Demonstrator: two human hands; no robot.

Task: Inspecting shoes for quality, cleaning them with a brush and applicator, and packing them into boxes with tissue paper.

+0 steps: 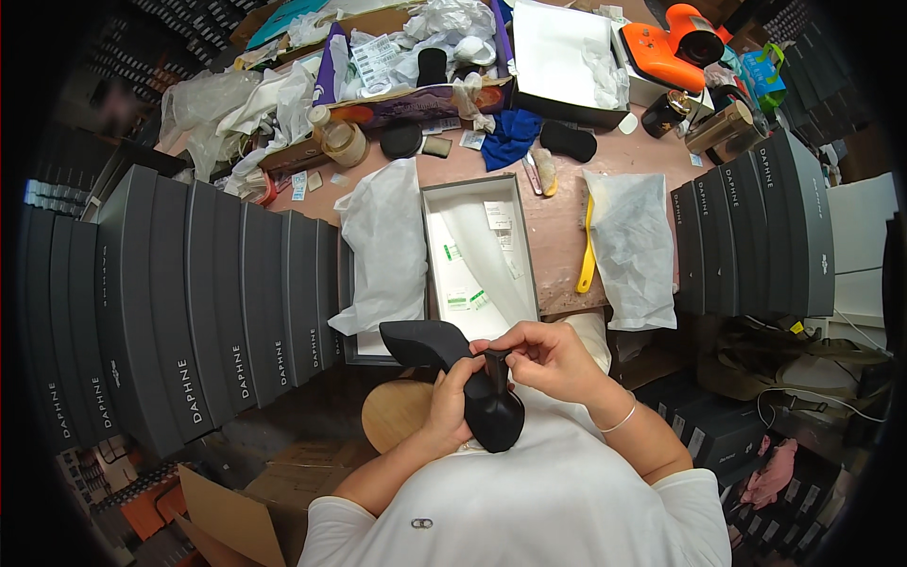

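In front of my chest I hold a black high-heeled shoe [425, 342], sole turned upward and toe pointing left. My left hand [448, 404] is wrapped around the middle of the shoe. With fingertips pinched together, my right hand [556, 361] grips the tip of the upturned heel. Whether anything small sits between those fingers is hidden. Just beyond the shoe lies an open shoe box [527, 241] with white paper and small green-printed packets inside. White tissue paper [383, 248] covers a second box part on its left.
A white paper-wrapped bundle [638, 253] and a yellow strip-like tool [587, 250] lie to the right. Dark shoe boxes stand in rows at left [222, 302] and right [775, 227]. Farther back are a glass jar [342, 144], blue cloth [510, 140] and an orange device [661, 55].
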